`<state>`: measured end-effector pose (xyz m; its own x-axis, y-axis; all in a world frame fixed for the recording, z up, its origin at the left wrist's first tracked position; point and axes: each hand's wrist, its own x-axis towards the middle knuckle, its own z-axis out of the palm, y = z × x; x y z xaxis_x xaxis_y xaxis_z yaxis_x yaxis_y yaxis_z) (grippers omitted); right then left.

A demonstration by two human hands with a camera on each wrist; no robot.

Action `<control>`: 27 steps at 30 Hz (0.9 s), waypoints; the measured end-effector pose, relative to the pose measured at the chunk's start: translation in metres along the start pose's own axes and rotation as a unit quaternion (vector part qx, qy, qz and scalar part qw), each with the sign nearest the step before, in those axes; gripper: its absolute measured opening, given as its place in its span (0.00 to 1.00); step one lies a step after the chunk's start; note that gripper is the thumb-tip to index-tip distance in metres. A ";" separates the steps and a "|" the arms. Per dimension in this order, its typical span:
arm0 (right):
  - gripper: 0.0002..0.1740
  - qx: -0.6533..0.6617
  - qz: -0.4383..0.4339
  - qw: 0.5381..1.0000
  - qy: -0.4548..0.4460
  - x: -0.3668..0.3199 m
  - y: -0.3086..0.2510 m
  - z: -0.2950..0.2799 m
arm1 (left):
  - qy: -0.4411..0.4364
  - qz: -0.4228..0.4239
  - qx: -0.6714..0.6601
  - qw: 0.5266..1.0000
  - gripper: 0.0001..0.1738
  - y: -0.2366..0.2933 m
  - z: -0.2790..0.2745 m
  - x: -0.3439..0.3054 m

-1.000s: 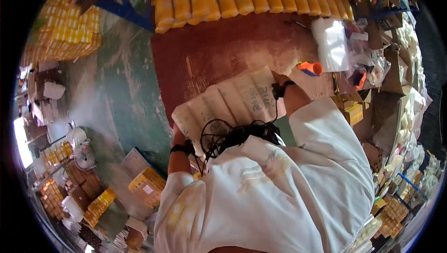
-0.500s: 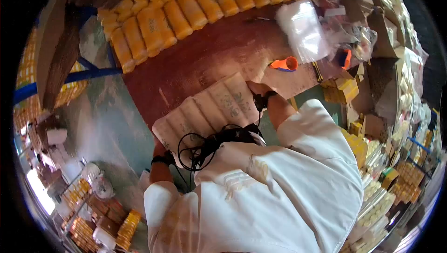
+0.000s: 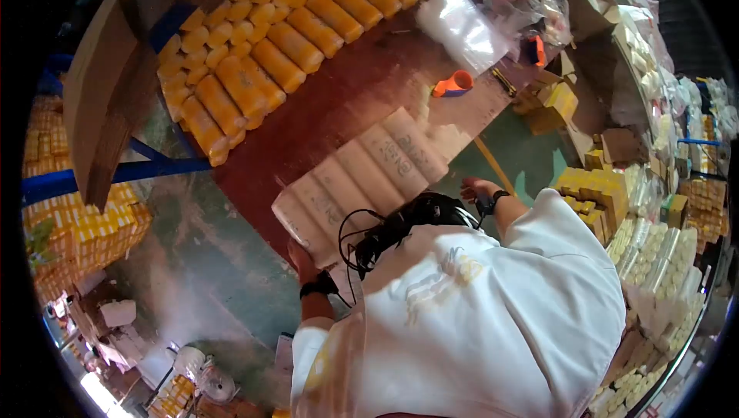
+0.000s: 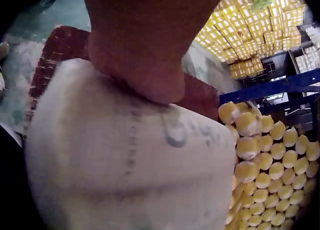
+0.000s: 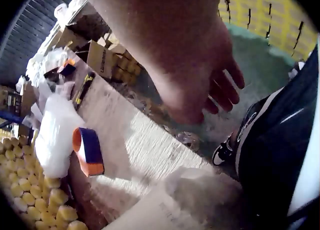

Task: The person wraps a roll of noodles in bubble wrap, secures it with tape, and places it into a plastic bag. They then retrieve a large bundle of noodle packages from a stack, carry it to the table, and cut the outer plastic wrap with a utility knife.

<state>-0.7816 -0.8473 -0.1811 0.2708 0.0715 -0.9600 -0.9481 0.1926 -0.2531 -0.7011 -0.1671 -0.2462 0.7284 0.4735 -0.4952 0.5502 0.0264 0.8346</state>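
Note:
A pale, ribbed package with dark handwritten marks lies tilted on the near part of the red-brown table. At its left end my left hand grips the edge. In the left wrist view the thumb side of this hand rests on the top face, with the other fingers hidden. My right hand is off the package, just beyond its right end. Its fingers hang loosely spread over the floor in the right wrist view, holding nothing.
Long orange-yellow packs line the table's far side. Clear plastic bags, an orange and blue ring-shaped item and a yellow-black cutter knife lie at the right. Cardboard and a blue beam stand at the left.
Both hands held the package's ends before. My right hand has let go and drawn back towards the body. The head view has turned, with the far packs shifting left.

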 end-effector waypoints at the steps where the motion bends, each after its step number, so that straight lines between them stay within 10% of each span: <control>1: 0.22 -0.004 0.007 1.000 0.000 -0.005 0.006 -0.004 | -0.071 -0.096 -0.098 0.988 0.28 0.043 0.009 -0.045; 2: 0.22 -0.009 0.014 1.000 0.001 -0.009 0.010 -0.009 | -0.125 -0.201 -0.178 0.955 0.29 0.110 0.024 -0.102; 4: 0.21 0.009 0.017 0.998 0.068 -0.044 -0.012 0.008 | -0.200 -0.170 -0.170 0.950 0.26 0.015 -0.015 -0.075; 5: 0.21 -0.003 0.004 0.997 0.074 -0.050 -0.022 0.005 | -0.247 -0.182 0.043 0.951 0.24 -0.002 -0.028 -0.072; 9: 0.20 -0.011 -0.161 0.987 0.017 -0.051 -0.039 -0.027 | -0.192 -0.257 -0.049 0.946 0.26 -0.137 -0.075 -0.072; 10: 0.19 -0.073 -0.131 0.989 0.002 -0.012 -0.047 -0.048 | -0.326 -0.286 -0.031 0.901 0.27 -0.127 -0.089 -0.069; 15: 0.24 -0.106 -0.212 0.968 0.084 0.063 -0.095 -0.102 | -0.127 -0.305 0.000 0.944 0.27 -0.092 -0.042 -0.157; 19: 0.28 -0.659 -0.194 0.708 0.164 0.103 -0.163 -0.167 | -0.103 -0.389 -0.053 0.914 0.23 -0.116 -0.035 -0.193; 22: 0.30 -0.832 -0.132 0.497 0.209 0.086 -0.227 -0.199 | -0.135 -0.303 -0.040 0.943 0.19 -0.074 -0.012 -0.249; 23: 0.29 -0.714 -0.185 0.584 0.340 0.074 -0.239 -0.213 | -0.291 -0.123 0.112 0.942 0.18 -0.131 -0.017 -0.243; 25: 0.28 -0.410 -0.271 0.693 0.528 0.059 -0.251 -0.222 | -0.338 0.177 0.400 0.834 0.22 -0.102 -0.003 -0.281; 27: 0.26 -0.382 -0.246 0.725 0.518 0.023 -0.277 -0.219 | -0.312 0.250 0.457 0.795 0.27 -0.070 0.026 -0.319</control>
<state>-0.5492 -1.1139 -0.1588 0.7114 -0.6716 -0.2072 -0.7028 -0.6800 -0.2088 -0.9616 -0.3427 -0.1534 0.8529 -0.3118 -0.4187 -0.0117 -0.8133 0.5818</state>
